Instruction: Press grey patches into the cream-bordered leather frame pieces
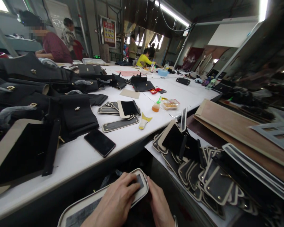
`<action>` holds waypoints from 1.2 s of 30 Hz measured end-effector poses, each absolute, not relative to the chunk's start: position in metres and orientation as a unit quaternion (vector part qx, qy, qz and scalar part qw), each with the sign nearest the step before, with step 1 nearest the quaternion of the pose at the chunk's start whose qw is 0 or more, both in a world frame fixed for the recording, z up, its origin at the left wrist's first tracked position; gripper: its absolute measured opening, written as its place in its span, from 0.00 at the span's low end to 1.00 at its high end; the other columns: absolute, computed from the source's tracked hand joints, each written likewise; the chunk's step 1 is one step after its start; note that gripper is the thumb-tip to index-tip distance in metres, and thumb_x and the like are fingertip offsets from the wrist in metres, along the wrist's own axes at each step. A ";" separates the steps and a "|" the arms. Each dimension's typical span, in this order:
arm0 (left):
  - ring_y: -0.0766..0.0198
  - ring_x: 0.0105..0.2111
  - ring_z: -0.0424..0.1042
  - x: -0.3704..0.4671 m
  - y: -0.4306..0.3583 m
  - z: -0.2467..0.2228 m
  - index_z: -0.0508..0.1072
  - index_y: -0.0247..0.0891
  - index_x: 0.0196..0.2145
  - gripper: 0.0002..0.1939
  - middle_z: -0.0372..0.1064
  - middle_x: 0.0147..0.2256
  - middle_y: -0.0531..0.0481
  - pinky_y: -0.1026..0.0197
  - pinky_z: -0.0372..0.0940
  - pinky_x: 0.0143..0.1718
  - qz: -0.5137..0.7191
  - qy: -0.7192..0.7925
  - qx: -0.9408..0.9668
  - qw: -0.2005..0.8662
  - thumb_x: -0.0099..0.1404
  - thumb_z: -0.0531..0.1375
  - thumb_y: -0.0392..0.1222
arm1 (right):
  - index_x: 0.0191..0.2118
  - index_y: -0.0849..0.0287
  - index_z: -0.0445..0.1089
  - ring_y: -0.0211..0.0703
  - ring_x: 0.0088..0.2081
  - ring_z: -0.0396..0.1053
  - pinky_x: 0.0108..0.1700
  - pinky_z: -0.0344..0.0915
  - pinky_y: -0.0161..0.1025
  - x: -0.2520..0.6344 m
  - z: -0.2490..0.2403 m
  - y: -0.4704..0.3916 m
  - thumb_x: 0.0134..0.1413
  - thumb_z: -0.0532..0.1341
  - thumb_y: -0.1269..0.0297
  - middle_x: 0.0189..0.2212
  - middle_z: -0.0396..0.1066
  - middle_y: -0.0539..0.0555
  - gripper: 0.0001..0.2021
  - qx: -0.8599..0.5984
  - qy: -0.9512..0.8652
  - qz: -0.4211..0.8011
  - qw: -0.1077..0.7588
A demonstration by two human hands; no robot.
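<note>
A long panel [84, 209] with rounded corners, a pale rim and a dark grey middle lies tilted low in the view, over the person's lap. My left hand [119, 197] rests across it, its bent fingers pressing on the panel near the far rounded end. On the right side of that end, my right hand [159, 201] lies along the rim with its fingers together. Its fingertips touch the edge; the thumb side is hard to make out. Beyond the hands, a black phone [99, 142] sits at the front edge of the white table [123, 143].
Black bags [78, 115] crowd the table's left. Grey strips [120, 124], a yellow-handled tool [145, 121] and an orange bottle [156, 106] lie mid-table. Rimmed panels [219, 183] are heaped at the right beside brown boards [246, 135]. Several people are farther back.
</note>
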State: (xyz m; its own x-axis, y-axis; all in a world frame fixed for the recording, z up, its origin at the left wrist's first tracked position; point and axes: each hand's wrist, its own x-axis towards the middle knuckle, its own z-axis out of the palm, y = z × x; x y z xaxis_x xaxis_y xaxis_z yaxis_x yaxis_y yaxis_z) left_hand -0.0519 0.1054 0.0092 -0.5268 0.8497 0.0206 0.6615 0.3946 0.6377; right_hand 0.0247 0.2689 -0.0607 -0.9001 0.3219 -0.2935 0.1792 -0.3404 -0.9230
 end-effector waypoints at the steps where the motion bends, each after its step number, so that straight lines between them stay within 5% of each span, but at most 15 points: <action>1: 0.63 0.51 0.64 -0.053 0.104 0.009 0.72 0.46 0.47 0.18 0.65 0.52 0.55 0.59 0.62 0.55 0.302 0.818 0.465 0.155 0.66 0.51 0.29 | 0.52 0.56 0.74 0.52 0.61 0.63 0.67 0.52 0.47 0.027 -0.060 0.271 0.57 0.59 0.45 0.54 0.74 0.55 0.24 -0.228 -0.598 0.767 0.049; 7: 0.64 0.55 0.60 -0.055 0.096 0.006 0.69 0.49 0.53 0.26 0.64 0.56 0.60 0.59 0.56 0.59 0.288 0.813 0.482 0.155 0.61 0.52 0.28 | 0.52 0.59 0.74 0.53 0.54 0.69 0.58 0.64 0.45 0.032 -0.045 0.275 0.59 0.56 0.43 0.52 0.73 0.61 0.27 -0.216 -0.749 0.624 0.057; 10: 0.59 0.56 0.59 -0.056 0.093 0.002 0.68 0.53 0.53 0.25 0.62 0.58 0.61 0.53 0.56 0.55 0.253 0.830 0.482 0.122 0.61 0.53 0.30 | 0.48 0.59 0.76 0.48 0.43 0.72 0.47 0.69 0.40 0.031 -0.039 0.275 0.59 0.56 0.45 0.42 0.74 0.61 0.25 -0.195 -0.823 0.528 0.073; 16: 0.52 0.59 0.56 -0.058 0.094 0.000 0.69 0.49 0.53 0.25 0.54 0.64 0.57 0.46 0.51 0.56 0.214 0.833 0.499 0.103 0.59 0.53 0.32 | 0.38 0.57 0.78 0.44 0.28 0.68 0.31 0.66 0.38 0.024 -0.031 0.274 0.58 0.55 0.48 0.27 0.68 0.54 0.20 -0.200 -0.877 0.430 0.070; 24: 0.53 0.56 0.60 -0.068 0.099 0.009 0.70 0.40 0.51 0.24 0.62 0.59 0.48 0.48 0.53 0.56 0.208 0.807 0.522 0.181 0.56 0.55 0.31 | 0.26 0.56 0.71 0.38 0.26 0.69 0.30 0.59 0.36 0.017 -0.034 0.276 0.63 0.53 0.60 0.24 0.71 0.51 0.17 -0.141 -0.936 0.300 0.118; 30: 0.53 0.55 0.61 -0.073 0.100 -0.008 0.70 0.42 0.49 0.13 0.60 0.60 0.49 0.46 0.52 0.56 0.253 0.783 0.528 0.209 0.68 0.55 0.43 | 0.30 0.57 0.70 0.34 0.27 0.70 0.31 0.60 0.31 0.020 -0.048 0.288 0.66 0.52 0.64 0.24 0.69 0.49 0.14 -0.064 -0.952 0.263 0.141; 36: 0.53 0.53 0.63 -0.073 0.101 -0.011 0.70 0.37 0.46 0.16 0.62 0.59 0.47 0.46 0.57 0.53 0.228 0.791 0.540 0.173 0.71 0.51 0.50 | 0.32 0.58 0.70 0.34 0.27 0.70 0.31 0.61 0.31 0.017 -0.046 0.288 0.66 0.52 0.68 0.25 0.69 0.50 0.13 -0.037 -0.956 0.240 0.165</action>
